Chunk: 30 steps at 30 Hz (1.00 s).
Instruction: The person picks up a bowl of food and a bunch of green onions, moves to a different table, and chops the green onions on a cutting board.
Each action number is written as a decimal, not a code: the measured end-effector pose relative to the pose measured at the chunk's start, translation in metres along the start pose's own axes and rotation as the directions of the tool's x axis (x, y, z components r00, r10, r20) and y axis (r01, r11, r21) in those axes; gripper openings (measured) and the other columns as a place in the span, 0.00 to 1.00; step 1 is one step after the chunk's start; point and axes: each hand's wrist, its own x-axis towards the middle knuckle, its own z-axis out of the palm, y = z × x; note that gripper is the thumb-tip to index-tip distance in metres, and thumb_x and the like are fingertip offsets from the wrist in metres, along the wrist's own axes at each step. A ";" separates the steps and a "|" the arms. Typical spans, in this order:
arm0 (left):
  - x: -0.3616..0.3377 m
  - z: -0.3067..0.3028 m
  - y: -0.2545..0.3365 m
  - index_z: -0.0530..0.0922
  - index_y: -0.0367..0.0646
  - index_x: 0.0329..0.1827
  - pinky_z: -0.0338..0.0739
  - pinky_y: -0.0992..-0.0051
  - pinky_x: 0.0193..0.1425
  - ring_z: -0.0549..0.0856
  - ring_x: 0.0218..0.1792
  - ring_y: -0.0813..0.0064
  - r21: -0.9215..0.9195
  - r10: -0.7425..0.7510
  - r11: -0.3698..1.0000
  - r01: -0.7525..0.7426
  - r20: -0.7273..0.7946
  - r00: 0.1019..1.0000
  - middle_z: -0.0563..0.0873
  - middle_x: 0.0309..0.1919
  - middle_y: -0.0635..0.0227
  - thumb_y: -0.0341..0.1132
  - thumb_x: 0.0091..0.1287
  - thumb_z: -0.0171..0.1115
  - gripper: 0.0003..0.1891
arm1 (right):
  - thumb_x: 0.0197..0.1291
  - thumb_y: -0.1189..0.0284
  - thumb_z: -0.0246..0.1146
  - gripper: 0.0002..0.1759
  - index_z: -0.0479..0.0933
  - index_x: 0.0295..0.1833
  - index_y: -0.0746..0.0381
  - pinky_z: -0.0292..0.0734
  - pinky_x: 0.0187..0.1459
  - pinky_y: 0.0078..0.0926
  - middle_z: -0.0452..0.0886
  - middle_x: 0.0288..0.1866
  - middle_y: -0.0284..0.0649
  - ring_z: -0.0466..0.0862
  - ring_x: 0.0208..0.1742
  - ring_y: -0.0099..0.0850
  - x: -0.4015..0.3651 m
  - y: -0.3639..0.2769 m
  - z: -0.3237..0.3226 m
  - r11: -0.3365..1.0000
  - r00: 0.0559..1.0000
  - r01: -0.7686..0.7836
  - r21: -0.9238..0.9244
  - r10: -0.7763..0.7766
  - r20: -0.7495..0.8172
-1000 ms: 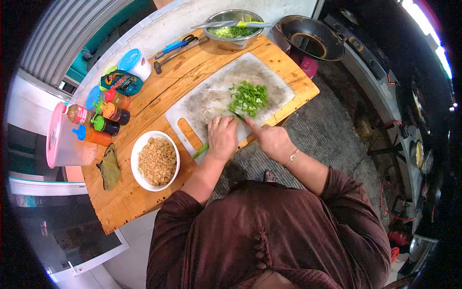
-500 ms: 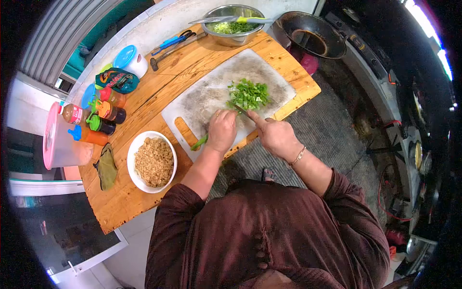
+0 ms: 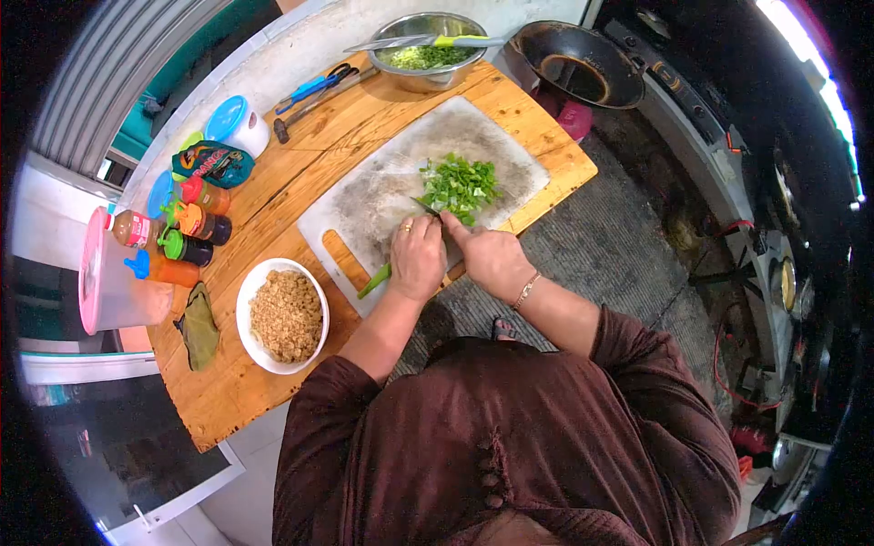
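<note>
My left hand [image 3: 419, 259] is closed over a bunch of green onions, pressing it against the white cutting board [image 3: 350, 205]. A green onion end [image 3: 374, 280] sticks out behind the wrist side of that hand. In my right hand [image 3: 494, 264] is a knife [image 3: 426, 208], its dark blade close by the left fingertips; the handle is hidden in the grip. Chopped green onion [image 3: 462, 182] lies in a loose pile just beyond the blade.
A white bowl of brown crumbly food [image 3: 287, 314] stands left of the board. Sauce bottles [image 3: 196, 223] line the table's left side. A second knife [image 3: 446, 42] rests across the steel bowl [image 3: 428, 80] at the back. A black wok [image 3: 578, 68] sits to its right.
My right hand has moved left with the knife, nearer to my left hand. The blade now sits closer to the left fingers. The whole view has shifted slightly.
</note>
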 end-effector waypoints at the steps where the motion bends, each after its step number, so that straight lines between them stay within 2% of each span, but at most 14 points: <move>1: 0.001 -0.006 0.004 0.84 0.34 0.42 0.76 0.57 0.55 0.82 0.47 0.52 0.011 -0.002 1.000 0.002 -0.013 1.000 0.82 0.40 0.56 0.27 0.60 0.62 0.10 | 0.63 0.72 0.58 0.38 0.62 0.80 0.50 0.83 0.36 0.43 0.85 0.35 0.46 0.88 0.34 0.44 -0.001 0.001 -0.001 1.000 1.000 -0.004 0.025 0.003 0.020; 5: 0.000 -0.011 0.004 0.86 0.36 0.43 0.76 0.58 0.53 0.81 0.47 0.55 0.021 -0.091 0.996 0.092 -0.032 0.995 0.81 0.40 0.59 0.26 0.58 0.63 0.11 | 0.64 0.71 0.58 0.38 0.61 0.81 0.47 0.83 0.36 0.45 0.85 0.36 0.47 0.88 0.36 0.46 -0.021 0.007 -0.012 0.999 0.995 -0.013 0.042 0.009 0.097; 8: -0.003 -0.004 -0.004 0.87 0.37 0.41 0.76 0.57 0.52 0.81 0.45 0.55 -0.040 -0.096 0.995 0.096 -0.007 0.995 0.80 0.38 0.60 0.24 0.58 0.63 0.09 | 0.63 0.72 0.57 0.38 0.62 0.80 0.48 0.83 0.35 0.44 0.86 0.34 0.47 0.88 0.33 0.45 -0.029 0.022 -0.018 0.999 0.996 0.027 0.018 -0.028 0.087; 11: -0.003 -0.005 -0.007 0.87 0.38 0.39 0.77 0.57 0.50 0.82 0.43 0.54 -0.070 -0.057 0.996 0.054 -0.040 0.998 0.81 0.36 0.59 0.23 0.57 0.63 0.09 | 0.65 0.69 0.58 0.37 0.62 0.80 0.46 0.83 0.35 0.45 0.86 0.35 0.46 0.88 0.33 0.46 -0.018 0.026 -0.021 0.999 0.993 -0.007 0.037 0.002 0.118; 14: 0.001 -0.006 -0.009 0.86 0.38 0.38 0.79 0.57 0.49 0.83 0.40 0.53 -0.178 -0.049 0.983 0.037 -0.066 0.997 0.83 0.35 0.59 0.24 0.59 0.64 0.06 | 0.65 0.68 0.59 0.37 0.63 0.80 0.47 0.83 0.35 0.45 0.85 0.35 0.46 0.88 0.34 0.45 -0.005 0.028 -0.010 0.996 0.997 -0.036 0.078 0.030 0.074; 17: 0.002 0.002 -0.012 0.85 0.39 0.37 0.81 0.59 0.45 0.85 0.38 0.54 -0.230 -0.023 0.973 -0.004 -0.116 0.993 0.85 0.35 0.58 0.23 0.59 0.65 0.05 | 0.66 0.69 0.58 0.34 0.65 0.79 0.46 0.82 0.32 0.45 0.84 0.33 0.44 0.86 0.30 0.46 -0.012 0.020 -0.018 0.992 0.999 0.018 0.127 -0.012 -0.048; 20: 0.003 -0.001 -0.009 0.84 0.38 0.37 0.81 0.59 0.44 0.85 0.37 0.53 -0.224 -0.032 0.975 0.011 -0.090 0.995 0.85 0.35 0.58 0.24 0.61 0.65 0.03 | 0.65 0.70 0.58 0.35 0.65 0.79 0.47 0.81 0.33 0.45 0.85 0.35 0.45 0.86 0.31 0.47 -0.019 0.012 -0.027 1.000 0.999 0.018 0.014 -0.019 0.036; 23: 0.003 0.002 -0.010 0.84 0.37 0.37 0.81 0.59 0.46 0.84 0.39 0.52 -0.207 -0.023 0.978 0.009 -0.066 0.998 0.85 0.37 0.57 0.24 0.60 0.65 0.04 | 0.63 0.67 0.62 0.39 0.62 0.80 0.50 0.83 0.37 0.44 0.86 0.36 0.48 0.88 0.34 0.45 -0.015 0.009 -0.019 1.000 0.997 -0.001 -0.014 0.002 0.073; 26: 0.005 -0.003 -0.005 0.83 0.36 0.37 0.80 0.59 0.48 0.84 0.42 0.52 -0.186 -0.030 0.982 0.023 -0.033 0.999 0.85 0.38 0.55 0.24 0.60 0.64 0.04 | 0.62 0.69 0.62 0.39 0.62 0.80 0.51 0.84 0.37 0.44 0.86 0.36 0.47 0.89 0.35 0.45 0.001 0.003 -0.011 0.998 0.999 0.046 0.051 -0.046 0.009; 27: 0.005 -0.003 -0.004 0.83 0.36 0.37 0.80 0.58 0.49 0.84 0.43 0.51 -0.175 -0.031 0.984 0.027 -0.020 0.999 0.85 0.38 0.55 0.24 0.60 0.64 0.04 | 0.64 0.70 0.59 0.37 0.62 0.80 0.52 0.84 0.38 0.43 0.87 0.34 0.46 0.89 0.36 0.44 0.010 0.001 -0.006 1.000 0.998 0.023 -0.006 -0.022 0.057; 30: 0.002 -0.004 -0.003 0.83 0.36 0.38 0.79 0.58 0.51 0.83 0.44 0.51 -0.146 -0.042 0.989 0.037 -0.030 0.999 0.84 0.38 0.55 0.24 0.59 0.64 0.05 | 0.63 0.72 0.58 0.39 0.61 0.81 0.49 0.82 0.39 0.44 0.86 0.35 0.48 0.88 0.36 0.46 0.008 0.001 -0.009 0.999 0.997 0.021 0.030 -0.023 0.071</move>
